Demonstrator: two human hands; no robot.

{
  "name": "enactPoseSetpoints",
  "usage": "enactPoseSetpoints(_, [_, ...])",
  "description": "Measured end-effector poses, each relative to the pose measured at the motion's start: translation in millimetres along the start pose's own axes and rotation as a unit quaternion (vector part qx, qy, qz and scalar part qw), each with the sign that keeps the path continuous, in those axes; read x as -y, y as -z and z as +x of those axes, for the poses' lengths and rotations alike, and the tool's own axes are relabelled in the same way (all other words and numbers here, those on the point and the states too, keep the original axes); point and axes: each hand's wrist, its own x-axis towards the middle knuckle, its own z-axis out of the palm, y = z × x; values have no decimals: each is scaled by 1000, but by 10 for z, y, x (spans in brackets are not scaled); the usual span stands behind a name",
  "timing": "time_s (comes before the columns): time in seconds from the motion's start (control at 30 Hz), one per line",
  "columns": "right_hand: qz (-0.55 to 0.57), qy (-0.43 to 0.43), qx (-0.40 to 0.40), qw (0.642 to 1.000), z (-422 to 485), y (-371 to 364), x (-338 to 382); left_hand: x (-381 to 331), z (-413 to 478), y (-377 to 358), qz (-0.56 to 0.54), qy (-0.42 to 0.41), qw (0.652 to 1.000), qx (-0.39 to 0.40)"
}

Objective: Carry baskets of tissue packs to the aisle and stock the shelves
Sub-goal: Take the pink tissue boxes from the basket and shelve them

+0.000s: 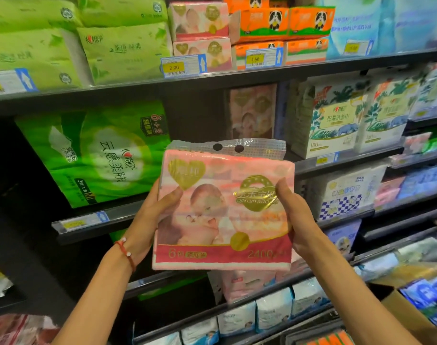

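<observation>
Both hands grip a pink plastic-wrapped tissue multipack [223,207] upright before the dark shelf [212,82]: left hand [150,220] on its left edge, right hand [295,217] on its right edge.

Dark shop shelving [212,82], apparently metal.

On the middle shelf [212,215] a dark open gap [195,118] runs between the big green pack [100,153] on the left and an upright pink pack [252,110] set far back on the right; a hand could pass there. The held pink tissue pack [222,207], gripped at both sides by the left hand [150,215] and right hand [297,220], stands in front of the gap's lower part. The upper shelf [212,80] caps the opening. White packs [337,120] wall off the right.
</observation>
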Motion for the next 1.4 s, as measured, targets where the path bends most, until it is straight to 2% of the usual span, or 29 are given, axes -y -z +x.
enactPoseSetpoints(0.2, [-24,27,-32,999,230,-108,106,-55,311,2,-66,31,997,-22])
enactPoseSetpoints(0.3, [-51,42,-38,997,441,-107,224,-80,551,-31,-75,4,995,-59])
enactPoseSetpoints(0.5, [-84,51,56,994,1020,137,464,-96,974,-156,-56,-32,991,-115])
enactPoseSetpoints(0.57, [-87,55,106,989,1164,288,464,-84,1135,-193,-85,-27,989,-120])
enactPoseSetpoints(0.73, [-123,3,140,982,1331,658,306,153,1347,-351,-169,-18,972,-165])
enactPoseSetpoints(0.8, [-102,-16,86,991,1323,720,154,273,1325,-441,-192,-17,960,-205])
enactPoseSetpoints(0.87, [-33,-33,6,999,1249,688,-48,359,1281,-511,-211,-31,943,-255])
enactPoseSetpoints(0.9, [16,-46,-5,999,1199,636,-143,376,1255,-548,-222,-40,932,-283])
enactPoseSetpoints(0.97, [93,-86,12,992,1073,465,-263,428,1159,-619,-238,-64,917,-314])
enactPoseSetpoints(1.03, [86,-103,45,990,932,227,-323,464,1042,-671,-242,-85,910,-326])
enactPoseSetpoints(1.13, [82,-60,61,993,762,-80,-393,494,877,-678,-253,-91,916,-297])
enactPoseSetpoints(1.23, [91,-9,62,994,650,-161,-380,470,667,-649,-256,-100,911,-308])
enactPoseSetpoints(1.33, [63,17,60,996,565,-93,-321,441,385,-545,-200,-126,921,-311])
enactPoseSetpoints(1.4, [28,38,52,998,511,-32,-263,370,206,-342,-145,-170,912,-343])
